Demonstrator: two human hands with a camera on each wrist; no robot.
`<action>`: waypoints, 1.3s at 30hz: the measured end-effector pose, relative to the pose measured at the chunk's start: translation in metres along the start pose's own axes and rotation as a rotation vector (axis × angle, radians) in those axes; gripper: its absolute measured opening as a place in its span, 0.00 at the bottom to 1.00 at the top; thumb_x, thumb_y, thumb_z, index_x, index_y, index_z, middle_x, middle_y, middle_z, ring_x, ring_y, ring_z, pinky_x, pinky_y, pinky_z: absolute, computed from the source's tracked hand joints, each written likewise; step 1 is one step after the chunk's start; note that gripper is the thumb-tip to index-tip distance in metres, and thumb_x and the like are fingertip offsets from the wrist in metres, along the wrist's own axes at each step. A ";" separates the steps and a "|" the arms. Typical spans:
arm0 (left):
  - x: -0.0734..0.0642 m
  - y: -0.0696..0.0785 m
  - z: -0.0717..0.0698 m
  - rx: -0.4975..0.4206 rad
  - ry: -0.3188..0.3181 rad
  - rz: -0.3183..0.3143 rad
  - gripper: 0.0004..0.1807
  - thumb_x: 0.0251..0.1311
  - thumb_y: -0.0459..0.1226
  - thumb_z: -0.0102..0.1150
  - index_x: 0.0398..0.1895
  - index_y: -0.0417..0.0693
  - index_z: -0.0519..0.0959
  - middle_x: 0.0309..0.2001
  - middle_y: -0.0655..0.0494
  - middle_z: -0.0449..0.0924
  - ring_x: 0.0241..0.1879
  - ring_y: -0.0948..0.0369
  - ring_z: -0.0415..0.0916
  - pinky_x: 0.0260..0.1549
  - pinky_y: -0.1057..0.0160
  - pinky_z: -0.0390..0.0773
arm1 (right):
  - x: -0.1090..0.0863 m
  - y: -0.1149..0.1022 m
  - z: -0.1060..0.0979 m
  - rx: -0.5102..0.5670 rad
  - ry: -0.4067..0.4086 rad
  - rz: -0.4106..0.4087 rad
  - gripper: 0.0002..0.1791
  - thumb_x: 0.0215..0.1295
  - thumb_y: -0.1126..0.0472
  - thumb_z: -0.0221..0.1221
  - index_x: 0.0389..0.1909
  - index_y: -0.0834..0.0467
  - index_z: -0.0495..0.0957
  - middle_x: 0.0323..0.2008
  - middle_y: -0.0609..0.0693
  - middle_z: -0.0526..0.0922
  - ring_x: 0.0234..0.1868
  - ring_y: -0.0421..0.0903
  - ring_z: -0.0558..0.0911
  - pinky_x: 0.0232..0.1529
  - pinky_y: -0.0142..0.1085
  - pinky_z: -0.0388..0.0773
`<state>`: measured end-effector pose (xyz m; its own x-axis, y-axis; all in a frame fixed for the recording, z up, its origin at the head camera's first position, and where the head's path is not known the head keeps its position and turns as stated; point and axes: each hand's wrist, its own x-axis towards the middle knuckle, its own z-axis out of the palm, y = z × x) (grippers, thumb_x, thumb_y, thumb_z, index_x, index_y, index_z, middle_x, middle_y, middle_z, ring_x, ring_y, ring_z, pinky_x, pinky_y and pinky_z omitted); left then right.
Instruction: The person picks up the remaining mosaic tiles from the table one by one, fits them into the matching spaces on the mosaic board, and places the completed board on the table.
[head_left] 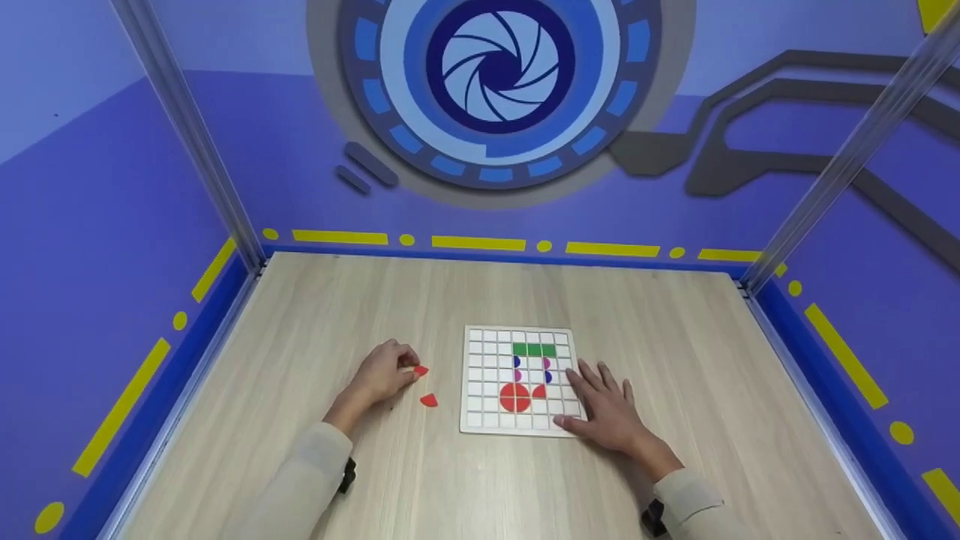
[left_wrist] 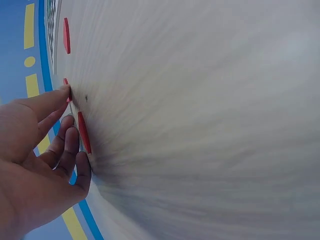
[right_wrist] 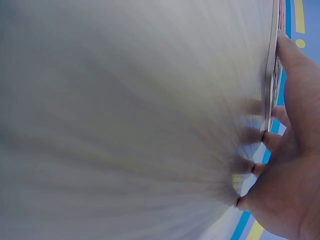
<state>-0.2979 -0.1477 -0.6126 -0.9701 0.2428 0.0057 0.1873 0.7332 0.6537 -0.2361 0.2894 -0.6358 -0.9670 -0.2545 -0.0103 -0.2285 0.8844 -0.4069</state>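
Note:
My left hand pinches a red quarter-circle piece between thumb and fingers, low over the table left of the board. A second red piece lies on the table just nearer to me. Under the curled fingers in the left wrist view is a third red piece, hidden by the hand in the head view. The white grid board carries green, blue, pink and red pieces; red quarters form a full circle, with one more red quarter beside it. My right hand, fingers spread, rests on the board's right edge.
The wood-grain table extends around the board on all sides. Blue-purple printed walls with metal corner posts enclose it at the left, back and right.

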 end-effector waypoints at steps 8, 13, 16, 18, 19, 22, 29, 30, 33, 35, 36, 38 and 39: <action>0.001 -0.001 0.002 -0.018 0.003 -0.011 0.07 0.66 0.32 0.72 0.44 0.45 0.85 0.42 0.50 0.78 0.41 0.57 0.72 0.46 0.53 0.75 | 0.000 0.002 0.002 -0.003 0.002 0.000 0.54 0.63 0.26 0.64 0.83 0.52 0.61 0.83 0.58 0.55 0.83 0.68 0.46 0.73 0.75 0.37; 0.001 -0.003 0.003 -0.050 0.011 0.007 0.06 0.66 0.33 0.72 0.41 0.45 0.83 0.40 0.52 0.79 0.39 0.59 0.73 0.42 0.56 0.75 | -0.001 0.001 0.003 0.004 -0.009 0.013 0.55 0.62 0.26 0.64 0.83 0.51 0.61 0.84 0.57 0.54 0.83 0.67 0.45 0.72 0.75 0.36; 0.001 -0.003 0.003 -0.066 0.008 0.031 0.07 0.66 0.32 0.72 0.40 0.45 0.82 0.37 0.55 0.80 0.37 0.60 0.74 0.40 0.57 0.76 | 0.000 0.001 0.003 0.004 -0.022 0.018 0.55 0.62 0.25 0.64 0.83 0.50 0.60 0.84 0.56 0.52 0.84 0.67 0.43 0.73 0.75 0.35; 0.002 -0.003 0.003 -0.068 0.004 0.043 0.06 0.66 0.32 0.72 0.39 0.46 0.81 0.36 0.57 0.80 0.36 0.61 0.74 0.39 0.58 0.77 | 0.000 0.002 0.003 -0.001 -0.028 0.019 0.55 0.63 0.24 0.63 0.83 0.50 0.60 0.84 0.55 0.52 0.84 0.66 0.43 0.73 0.75 0.35; 0.002 -0.002 0.003 -0.068 0.003 0.049 0.06 0.67 0.32 0.71 0.38 0.47 0.81 0.35 0.58 0.80 0.36 0.61 0.75 0.39 0.58 0.77 | 0.000 0.002 0.003 0.000 -0.028 0.018 0.56 0.63 0.24 0.63 0.83 0.50 0.60 0.84 0.55 0.52 0.84 0.66 0.43 0.73 0.75 0.35; 0.001 0.000 0.003 -0.069 -0.002 0.048 0.06 0.68 0.33 0.70 0.37 0.49 0.81 0.34 0.60 0.80 0.36 0.61 0.75 0.39 0.58 0.77 | 0.001 0.002 0.003 -0.002 -0.021 0.013 0.55 0.63 0.24 0.63 0.83 0.50 0.60 0.84 0.55 0.53 0.84 0.66 0.43 0.73 0.75 0.36; 0.000 0.016 0.003 -0.107 -0.033 0.051 0.03 0.71 0.32 0.66 0.40 0.45 0.81 0.35 0.58 0.80 0.35 0.62 0.75 0.38 0.60 0.77 | 0.002 0.001 0.002 0.003 -0.031 0.016 0.56 0.62 0.23 0.62 0.84 0.49 0.59 0.85 0.54 0.51 0.84 0.66 0.42 0.73 0.74 0.34; 0.000 0.018 0.003 -0.113 -0.040 0.055 0.02 0.71 0.32 0.65 0.40 0.44 0.81 0.35 0.57 0.80 0.35 0.62 0.75 0.37 0.60 0.77 | 0.002 0.001 0.002 0.005 -0.033 0.015 0.56 0.62 0.23 0.62 0.84 0.49 0.59 0.85 0.54 0.51 0.84 0.66 0.41 0.73 0.74 0.34; 0.000 0.025 0.004 -0.119 -0.059 0.066 0.01 0.72 0.31 0.63 0.42 0.42 0.82 0.36 0.58 0.79 0.36 0.62 0.75 0.37 0.62 0.76 | 0.001 0.001 0.002 0.005 -0.034 0.012 0.56 0.62 0.23 0.62 0.84 0.49 0.59 0.85 0.54 0.51 0.84 0.65 0.42 0.74 0.74 0.34; 0.000 0.030 0.005 -0.109 -0.065 0.086 0.02 0.72 0.31 0.62 0.42 0.42 0.83 0.37 0.57 0.78 0.37 0.62 0.74 0.38 0.62 0.76 | 0.001 0.002 0.001 0.008 -0.034 0.010 0.56 0.63 0.23 0.62 0.84 0.49 0.59 0.85 0.54 0.51 0.84 0.65 0.42 0.74 0.74 0.34; 0.000 0.032 0.006 -0.104 -0.069 0.099 0.04 0.72 0.31 0.61 0.43 0.43 0.84 0.38 0.57 0.78 0.37 0.62 0.74 0.38 0.62 0.76 | 0.001 0.002 0.001 0.008 -0.034 0.009 0.56 0.63 0.23 0.62 0.84 0.49 0.59 0.85 0.54 0.51 0.84 0.65 0.42 0.74 0.74 0.34; 0.001 0.036 0.008 -0.096 -0.083 0.124 0.06 0.72 0.31 0.60 0.45 0.43 0.86 0.39 0.57 0.77 0.38 0.62 0.73 0.39 0.62 0.75 | 0.001 0.003 0.001 0.008 -0.030 0.007 0.56 0.63 0.23 0.62 0.84 0.50 0.59 0.85 0.55 0.51 0.84 0.66 0.42 0.73 0.74 0.34; 0.001 0.038 0.009 -0.092 -0.089 0.137 0.07 0.72 0.32 0.60 0.46 0.43 0.86 0.39 0.58 0.77 0.38 0.62 0.73 0.40 0.61 0.75 | 0.001 0.003 0.002 0.004 -0.029 0.006 0.56 0.63 0.23 0.62 0.84 0.50 0.59 0.85 0.55 0.52 0.84 0.66 0.42 0.73 0.74 0.35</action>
<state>-0.2902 -0.1140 -0.5948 -0.9183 0.3944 0.0346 0.2973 0.6292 0.7181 -0.2379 0.2910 -0.6383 -0.9647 -0.2606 -0.0393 -0.2222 0.8845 -0.4102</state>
